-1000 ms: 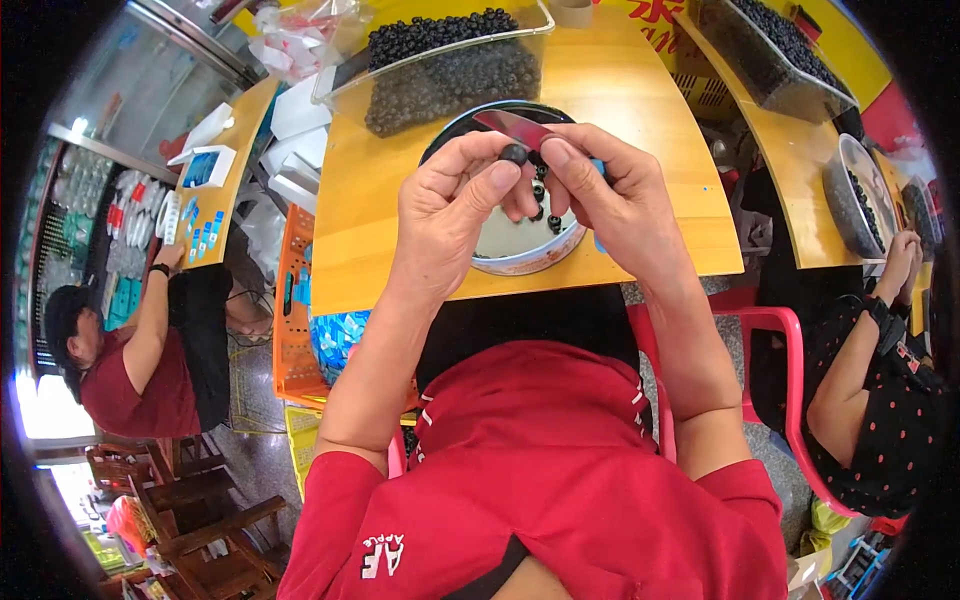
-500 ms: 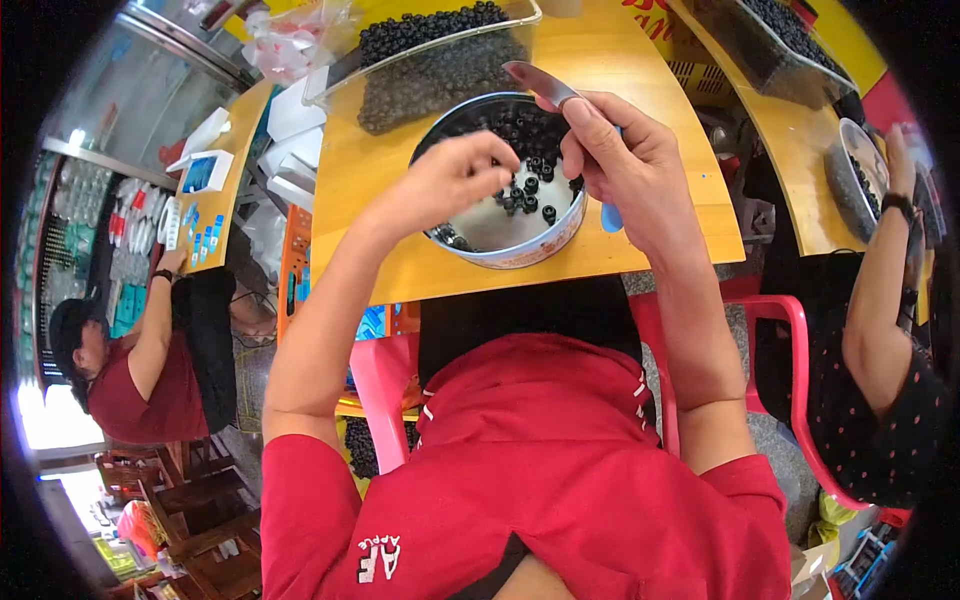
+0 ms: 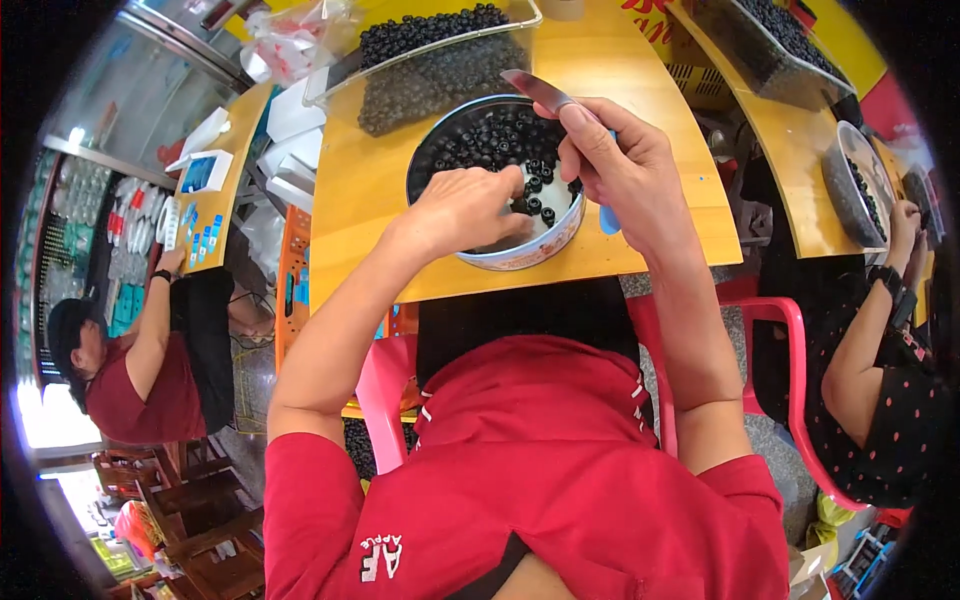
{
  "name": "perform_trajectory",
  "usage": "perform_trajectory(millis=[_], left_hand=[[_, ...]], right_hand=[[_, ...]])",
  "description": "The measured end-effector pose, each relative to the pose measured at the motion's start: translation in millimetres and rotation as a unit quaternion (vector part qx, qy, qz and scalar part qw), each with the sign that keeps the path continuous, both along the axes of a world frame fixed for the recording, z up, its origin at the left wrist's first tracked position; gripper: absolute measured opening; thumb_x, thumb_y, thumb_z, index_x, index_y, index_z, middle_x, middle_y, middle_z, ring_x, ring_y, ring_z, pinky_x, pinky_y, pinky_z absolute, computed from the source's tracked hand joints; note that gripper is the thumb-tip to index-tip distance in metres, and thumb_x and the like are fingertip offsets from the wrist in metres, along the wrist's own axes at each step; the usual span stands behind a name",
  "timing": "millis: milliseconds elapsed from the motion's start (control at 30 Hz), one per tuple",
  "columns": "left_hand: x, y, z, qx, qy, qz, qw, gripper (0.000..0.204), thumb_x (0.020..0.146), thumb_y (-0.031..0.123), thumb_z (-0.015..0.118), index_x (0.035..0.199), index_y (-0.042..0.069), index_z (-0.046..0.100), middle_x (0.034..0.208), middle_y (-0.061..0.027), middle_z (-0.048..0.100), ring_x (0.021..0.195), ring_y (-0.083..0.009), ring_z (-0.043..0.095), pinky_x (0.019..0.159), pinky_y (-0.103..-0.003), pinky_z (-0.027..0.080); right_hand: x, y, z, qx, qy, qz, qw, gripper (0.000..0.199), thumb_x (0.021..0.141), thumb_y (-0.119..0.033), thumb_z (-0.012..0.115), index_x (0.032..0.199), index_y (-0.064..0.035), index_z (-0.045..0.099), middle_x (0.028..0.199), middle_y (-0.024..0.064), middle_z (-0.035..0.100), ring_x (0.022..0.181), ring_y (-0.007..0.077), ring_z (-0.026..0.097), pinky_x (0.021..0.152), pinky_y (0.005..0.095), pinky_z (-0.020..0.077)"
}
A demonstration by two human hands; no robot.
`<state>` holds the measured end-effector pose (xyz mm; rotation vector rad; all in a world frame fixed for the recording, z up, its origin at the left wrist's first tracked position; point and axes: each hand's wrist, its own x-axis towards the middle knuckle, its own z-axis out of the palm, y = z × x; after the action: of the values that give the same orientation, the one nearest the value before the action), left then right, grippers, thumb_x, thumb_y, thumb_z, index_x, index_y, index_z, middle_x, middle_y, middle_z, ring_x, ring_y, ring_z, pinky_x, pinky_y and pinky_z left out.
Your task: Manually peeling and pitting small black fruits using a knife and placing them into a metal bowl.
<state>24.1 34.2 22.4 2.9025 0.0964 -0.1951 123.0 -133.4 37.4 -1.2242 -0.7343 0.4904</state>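
Reaching into the round metal bowl point(image 3: 560, 250) of small dark fruits point(image 3: 480, 140), the left hand point(image 3: 465, 205) pinches loosely among them; the right hand point(image 3: 625, 170), just beside, grips a blue-handled knife point(image 3: 540, 92), blade angled up-left.

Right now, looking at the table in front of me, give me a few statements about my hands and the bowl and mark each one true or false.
1. The left hand reaches into the round bowl. True.
2. The right hand holds a knife. True.
3. The bowl is empty. False: it holds small dark round fruits.
4. The bowl sits on the floor. False: it sits on the yellow table.
5. The clear tray behind the bowl holds dark fruits. True.
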Motion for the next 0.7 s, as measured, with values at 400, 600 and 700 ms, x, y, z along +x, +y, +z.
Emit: perform_trajectory(millis=[400, 600, 700], left_hand=[[-11.7, -0.5, 16.8, -0.422, -0.232, 0.1, 0.87, 0.018, 0.09, 0.013, 0.065, 0.103, 0.002, 0.06, 0.065, 0.0053, 0.048, 0.063, -0.0022, 0.043, 0.056, -0.02, 0.035], [-26.3, -19.4, 24.1, -0.478, -0.293, 0.078, 0.824, 0.018, 0.09, 0.011, 0.066, 0.104, 0.001, 0.059, 0.066, 0.0067, 0.045, 0.062, -0.0027, 0.04, 0.057, -0.02, 0.034], [-27.3, -22.8, 19.8, -0.483, -0.322, 0.066, 0.812, 0.019, 0.089, 0.009, 0.066, 0.105, 0.001, 0.059, 0.066, 0.0065, 0.044, 0.062, -0.0027, 0.038, 0.057, -0.02, 0.033]], right_hand=[[-0.7, 10.4, -10.3, -0.013, 0.034, -0.006, 0.999, 0.026, 0.095, -0.025, 0.06, 0.107, -0.0025, 0.065, 0.068, -0.003, 0.056, 0.049, 0.0001, 0.036, 0.043, 0.0175, 0.0249], [-14.1, 9.1, -0.5, -0.008, 0.102, 0.042, 0.994, 0.026, 0.088, -0.024, 0.07, 0.102, -0.0023, 0.064, 0.066, -0.0057, 0.054, 0.05, 0.0001, 0.038, 0.044, 0.0183, 0.027], [-13.6, 8.3, -2.2, 0.01, 0.149, 0.076, 0.986, 0.021, 0.089, -0.021, 0.069, 0.099, -0.0038, 0.063, 0.065, -0.0064, 0.051, 0.047, -0.001, 0.034, 0.043, 0.018, 0.0234]])
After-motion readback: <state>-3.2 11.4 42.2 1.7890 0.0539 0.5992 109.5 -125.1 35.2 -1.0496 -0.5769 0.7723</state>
